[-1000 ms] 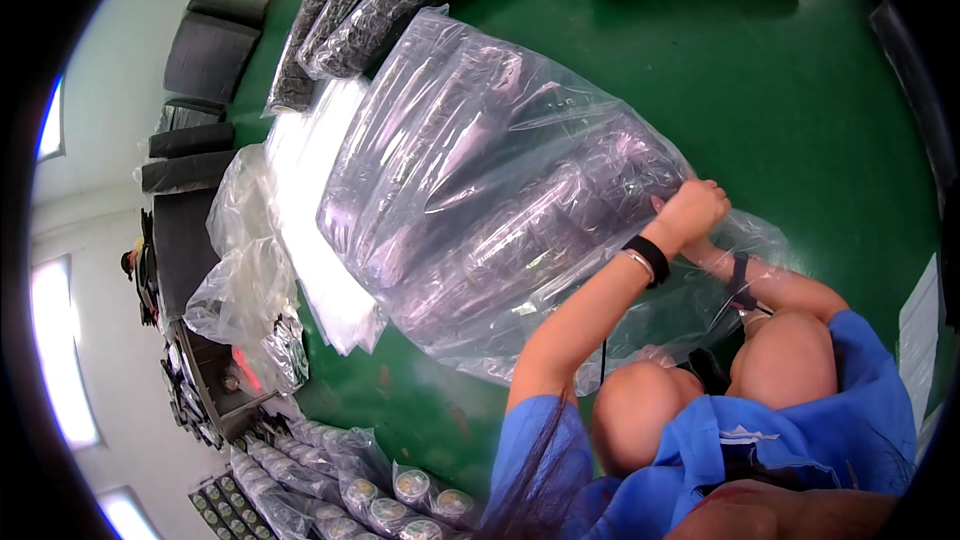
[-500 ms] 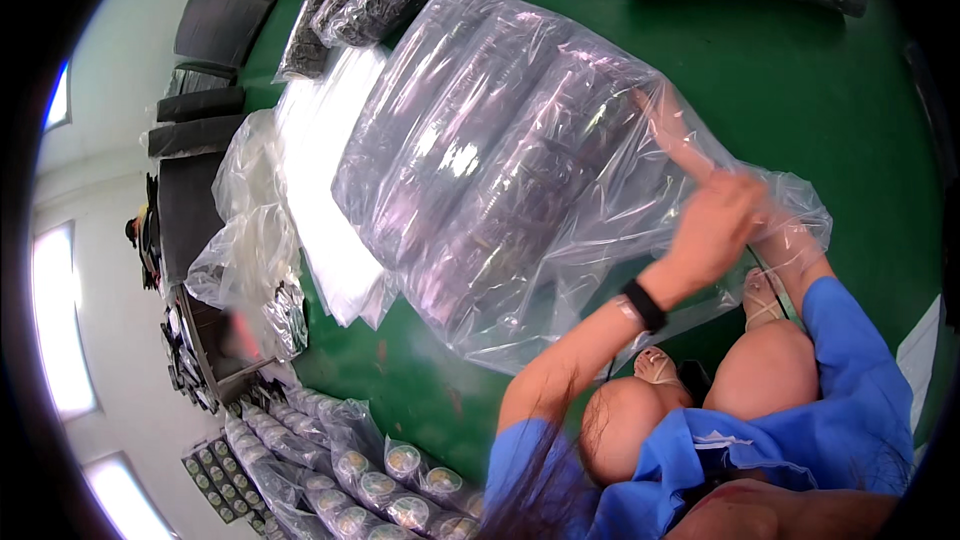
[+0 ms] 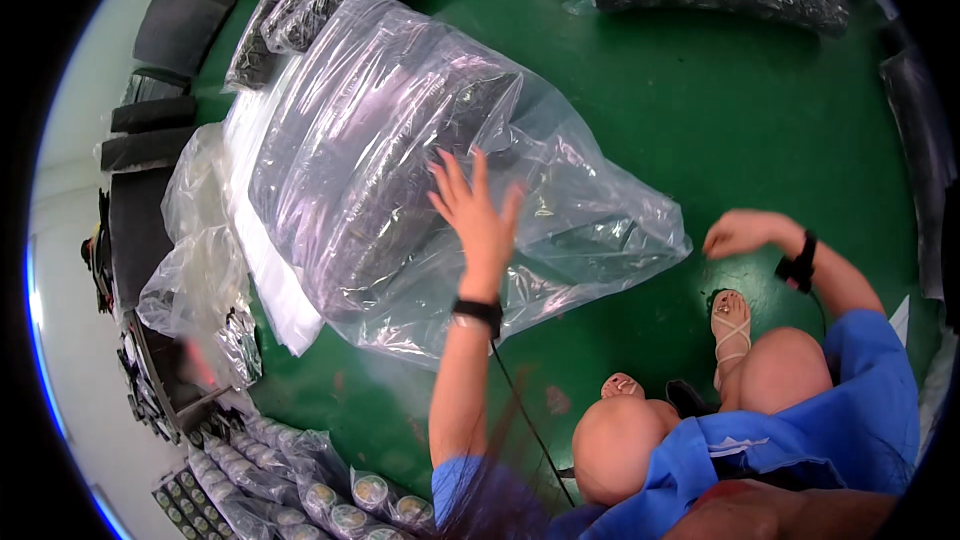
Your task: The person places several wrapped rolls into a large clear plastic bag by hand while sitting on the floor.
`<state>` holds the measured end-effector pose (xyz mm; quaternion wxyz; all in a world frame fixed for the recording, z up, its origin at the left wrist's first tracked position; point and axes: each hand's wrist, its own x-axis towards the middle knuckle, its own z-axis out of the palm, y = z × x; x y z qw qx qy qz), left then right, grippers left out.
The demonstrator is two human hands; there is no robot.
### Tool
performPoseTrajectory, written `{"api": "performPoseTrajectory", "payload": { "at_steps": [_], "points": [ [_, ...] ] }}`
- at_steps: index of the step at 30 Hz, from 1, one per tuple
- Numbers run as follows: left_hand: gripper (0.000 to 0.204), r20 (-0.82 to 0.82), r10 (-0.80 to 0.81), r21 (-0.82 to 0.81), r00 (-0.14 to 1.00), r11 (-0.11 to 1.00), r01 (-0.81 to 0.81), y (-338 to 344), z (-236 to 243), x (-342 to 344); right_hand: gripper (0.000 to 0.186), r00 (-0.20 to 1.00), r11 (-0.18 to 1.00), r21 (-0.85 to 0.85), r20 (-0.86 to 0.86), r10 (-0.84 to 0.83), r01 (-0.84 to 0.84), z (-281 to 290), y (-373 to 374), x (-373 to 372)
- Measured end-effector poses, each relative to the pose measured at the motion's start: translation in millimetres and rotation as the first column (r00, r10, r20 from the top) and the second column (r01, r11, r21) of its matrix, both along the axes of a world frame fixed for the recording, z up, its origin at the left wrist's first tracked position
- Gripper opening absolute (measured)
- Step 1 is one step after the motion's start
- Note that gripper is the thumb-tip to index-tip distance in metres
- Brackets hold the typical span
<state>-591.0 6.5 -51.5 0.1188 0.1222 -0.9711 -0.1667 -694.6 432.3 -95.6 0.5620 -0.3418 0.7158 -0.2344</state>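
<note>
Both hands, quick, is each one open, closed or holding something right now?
Left hand: open, spread over the clear plastic bag, gripping nothing.
Right hand: curled, apart from the bag, nothing visibly held; whether fully closed cannot be told.

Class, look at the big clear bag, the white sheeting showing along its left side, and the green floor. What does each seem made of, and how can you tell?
Clear bag: glossy plastic film, judging by its transparency, creases and sharp highlights.
White sheeting: smooth, pale; perhaps paper or plastic.
Green floor: possibly painted or coated, with an even colour and soft sheen.
</note>
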Motion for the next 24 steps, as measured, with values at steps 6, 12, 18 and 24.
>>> {"api": "performPoseTrajectory", "payload": {
  "at_steps": [6, 12, 18, 24],
  "points": [
    [0.097, 0.349, -0.255, -0.056, 0.902, 0.955, 0.292, 57, -36, 162, 0.038, 0.474, 0.756, -0.633, -0.62, -0.625, 0.17, 24, -65, -164],
    [0.025, 0.245, 0.341, -0.255, 0.907, 0.926, -0.28, -42, -58, 220, 0.079, 0.059, 0.938, -0.303, -0.953, -0.298, -0.166, 36, -201, -294],
    [0.007, 0.299, 0.09, 0.016, 0.95, 0.995, -0.099, 15, -7, 172, 0.062, -0.104, 0.959, 0.003, -0.994, -0.027, -0.282, 7, -157, -299],
    [0.009, 0.267, -0.138, 0.604, 0.954, 0.795, -0.054, 108, 64, 82, 0.056, 0.016, 0.996, -0.091, -0.996, -0.091, 0.011, -20, -22, -208]
  ]
}}
